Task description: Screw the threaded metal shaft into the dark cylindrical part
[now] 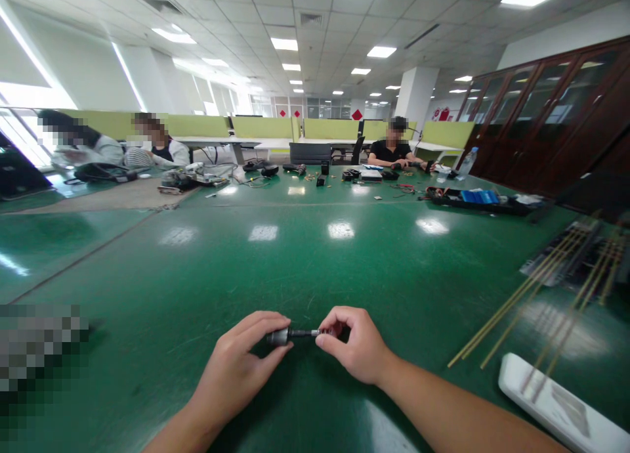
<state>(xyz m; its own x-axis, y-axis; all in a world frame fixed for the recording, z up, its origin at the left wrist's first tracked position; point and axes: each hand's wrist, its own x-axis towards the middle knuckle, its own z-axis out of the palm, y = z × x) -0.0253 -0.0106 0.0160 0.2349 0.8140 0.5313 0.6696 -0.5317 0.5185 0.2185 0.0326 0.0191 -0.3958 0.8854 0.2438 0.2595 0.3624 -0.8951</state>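
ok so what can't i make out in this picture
All in the head view:
- Dark piece: its right end is hidden by the fingers of the right hand.
- White case: cut off by the right edge.
- Object at left: blurred into coarse blocks and cut off by the left edge.
- Small far parts: too small to identify.

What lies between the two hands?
In the head view, a dark thin-shafted object: left hand on its thick end, right hand at its other end.
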